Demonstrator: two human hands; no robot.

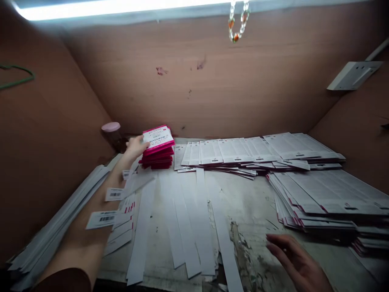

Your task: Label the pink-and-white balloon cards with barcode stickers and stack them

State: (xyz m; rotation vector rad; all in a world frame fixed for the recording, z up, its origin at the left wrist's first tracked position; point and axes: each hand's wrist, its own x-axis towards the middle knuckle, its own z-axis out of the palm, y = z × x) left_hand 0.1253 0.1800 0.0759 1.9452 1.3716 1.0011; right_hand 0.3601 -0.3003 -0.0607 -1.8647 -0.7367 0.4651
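Note:
My left hand reaches far forward, and its fingers touch the left side of the top card on a stack of pink and white folded cards at the back of the table. Several barcode stickers cling along my left forearm. My right hand hovers low at the front right with its fingers stretched out and nothing in it. It is just in front of a fanned pile of flat white printed cards.
Long white paper strips lie side by side on the worn table. A second row of flat cards runs along the back. A pink-lidded jar stands back left. Brown walls close in on three sides. More strips are stacked at left.

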